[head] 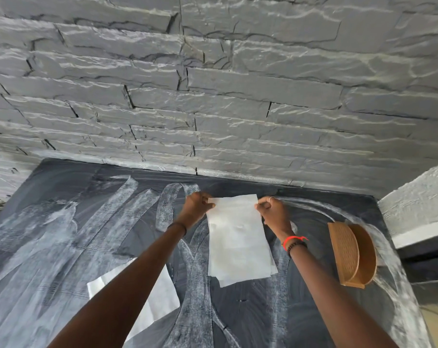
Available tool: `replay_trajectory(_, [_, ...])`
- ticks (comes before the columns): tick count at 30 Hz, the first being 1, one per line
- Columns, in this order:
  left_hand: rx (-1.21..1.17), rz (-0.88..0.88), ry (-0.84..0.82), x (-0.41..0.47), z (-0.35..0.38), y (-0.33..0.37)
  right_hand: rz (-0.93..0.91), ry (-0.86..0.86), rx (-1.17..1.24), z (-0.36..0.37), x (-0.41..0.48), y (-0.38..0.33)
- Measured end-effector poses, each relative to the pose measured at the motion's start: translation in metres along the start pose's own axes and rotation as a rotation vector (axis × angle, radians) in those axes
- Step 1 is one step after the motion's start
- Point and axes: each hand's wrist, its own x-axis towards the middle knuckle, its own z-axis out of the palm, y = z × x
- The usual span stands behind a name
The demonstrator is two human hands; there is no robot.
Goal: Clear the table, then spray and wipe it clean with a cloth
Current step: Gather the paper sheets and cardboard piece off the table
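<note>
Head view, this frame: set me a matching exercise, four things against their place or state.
Things:
1. white sheet
2. wooden holder
3. second white sheet
4. table

States:
A. lying under the left forearm
B. streaked with whitish wipe marks
C. pinched at its top corners by the left hand and right hand
D. standing near the table's right edge

Pairs: 1-C, 2-D, 3-A, 4-B

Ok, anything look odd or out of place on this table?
Yes. The dark table is covered in whitish smeared streaks. A loose white sheet lies under the left arm, and the wooden napkin holder sits empty while both hands hold white paper napkins.
</note>
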Motion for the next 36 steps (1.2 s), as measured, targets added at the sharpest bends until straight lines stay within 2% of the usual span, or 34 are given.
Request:
replay_trajectory(4, [-0.023,0.017,0.093,-0.003,-0.005,-0.006,-0.05,0.138,-0.172,-0.002,-0.009,-0.005])
replay_trajectory(8, [0.04,0.079,0.194,-0.018,-0.025,-0.018,-0.102,0.262,-0.244,0.001,-0.037,-0.02])
replay_trajectory(12, [0.133,0.107,0.19,-0.057,-0.048,-0.049,-0.235,0.099,-0.186,0.027,-0.078,-0.042])
replay_trajectory(17, [0.212,0.148,0.215,-0.118,-0.08,-0.093,-0.253,-0.162,-0.244,0.086,-0.142,-0.06])
replay_trajectory(20, [0.261,0.098,0.222,-0.147,-0.092,-0.113,-0.229,-0.254,-0.303,0.118,-0.175,-0.064])
replay_trajectory(25, [0.522,-0.044,0.123,-0.173,-0.101,-0.134,-0.266,-0.242,-0.409,0.145,-0.204,-0.066])
replay_trajectory(29, [0.441,-0.073,0.104,-0.176,-0.106,-0.136,-0.267,-0.259,-0.439,0.154,-0.21,-0.071])
replay_trajectory(33, [0.428,-0.064,0.025,-0.178,-0.112,-0.138,-0.222,-0.295,-0.343,0.154,-0.214,-0.08])
replay_trajectory(36, [0.447,-0.036,-0.002,-0.179,-0.114,-0.135,-0.177,-0.263,-0.132,0.148,-0.214,-0.084])
